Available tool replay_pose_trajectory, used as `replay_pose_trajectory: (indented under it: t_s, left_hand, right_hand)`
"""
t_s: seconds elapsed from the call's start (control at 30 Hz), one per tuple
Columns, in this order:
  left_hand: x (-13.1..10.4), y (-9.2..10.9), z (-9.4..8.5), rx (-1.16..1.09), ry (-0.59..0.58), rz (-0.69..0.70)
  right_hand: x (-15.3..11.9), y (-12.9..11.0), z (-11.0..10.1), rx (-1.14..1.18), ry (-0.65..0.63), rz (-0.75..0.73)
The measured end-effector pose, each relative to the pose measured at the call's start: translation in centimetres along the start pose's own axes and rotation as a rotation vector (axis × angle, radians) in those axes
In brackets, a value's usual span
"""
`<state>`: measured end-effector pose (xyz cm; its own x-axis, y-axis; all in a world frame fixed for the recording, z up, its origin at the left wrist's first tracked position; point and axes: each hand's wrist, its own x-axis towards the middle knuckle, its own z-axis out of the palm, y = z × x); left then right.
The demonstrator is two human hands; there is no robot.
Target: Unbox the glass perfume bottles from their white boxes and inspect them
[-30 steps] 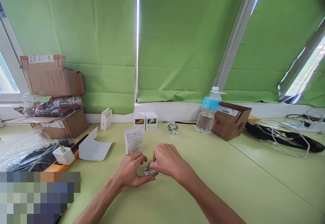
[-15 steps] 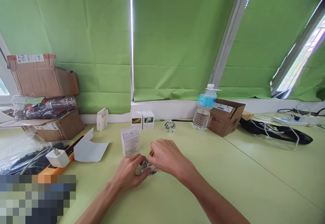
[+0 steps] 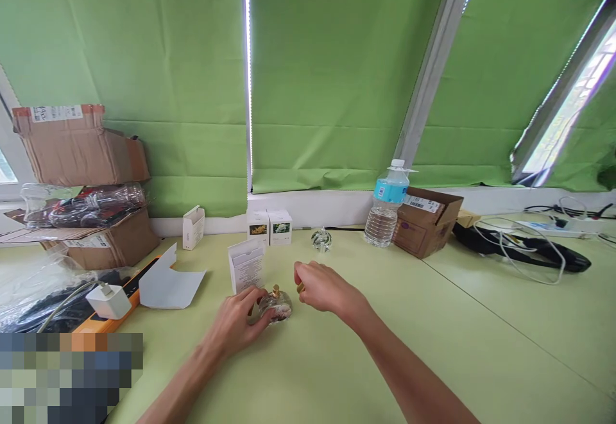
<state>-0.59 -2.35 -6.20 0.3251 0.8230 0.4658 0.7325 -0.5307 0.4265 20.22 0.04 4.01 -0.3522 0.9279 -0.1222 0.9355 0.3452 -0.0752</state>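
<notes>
A low round glass bottle (image 3: 283,308) with a gold neck stands upright on the table, and it looks like a perfume bottle. My left hand (image 3: 240,317) grips it from the left side, thumb in front and fingers behind. To the right of the bottle, just above the table, my right hand (image 3: 327,286) is closed around a small gold cap (image 3: 301,288), mostly hidden by the fingers. Directly behind the bottle an opened white carton (image 3: 247,263) with printed text stands upright.
Farther back are two small white boxes (image 3: 269,227), another open carton (image 3: 193,228), and a clear glass ornament (image 3: 321,239). A water bottle (image 3: 385,209) stands beside a cardboard box (image 3: 428,222). At left are white paper (image 3: 173,286), a charger (image 3: 108,300) and stacked boxes (image 3: 81,148).
My right hand has lifted off the glass bottle and moved right with the gold cap, uncovering the gold neck. The bottle, still in my left hand, has shifted slightly left.
</notes>
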Motion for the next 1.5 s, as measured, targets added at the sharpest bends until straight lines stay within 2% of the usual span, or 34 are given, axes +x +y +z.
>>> replay_pose_trajectory:
  t_s: [0.27, 0.43, 0.67, 0.8, 0.93, 1.07, 1.2, 1.37, 1.5]
  left_hand:
    - [0.1, -1.3, 0.9, -0.272, 0.033, -0.167]
    - [0.3, -2.1, 1.5, -0.427, -0.040, -0.276]
    - [0.3, -2.3, 1.3, -0.456, -0.077, -0.270]
    - [0.4, -2.1, 1.2, -0.461, -0.080, -0.278]
    - [0.4, -1.9, 1.1, -0.461, -0.085, -0.303]
    - [0.4, -1.5, 0.8, -0.451, -0.094, -0.316]
    - [0.4, -1.3, 0.6, -0.445, -0.105, -0.307]
    - [0.5, -1.0, 0.6, -0.406, -0.090, -0.269]
    - [0.5, -0.8, 0.7, -0.388, -0.071, -0.271]
  right_hand:
    - [2.1, 0.1, 2.8, -0.033, -0.089, -0.027]
    - [2.2, 0.0, 3.5, -0.020, -0.114, -0.061]
    - [2.3, -0.5, 3.9, 0.006, -0.145, -0.063]
    - [2.1, 0.0, 3.1, 0.048, -0.157, -0.042]
    - [1.2, 0.6, 1.2, 0.101, -0.080, -0.029]
    - [0.1, -0.2, -0.2, 0.253, 0.103, -0.163]
    - [0.0, -2.1, 0.5, 0.334, 0.189, -0.300]
    - [0.9, -3.4, 2.2, 0.157, 0.271, -0.292]
    - [1.1, -3.3, 2.1, 0.122, 0.299, -0.326]
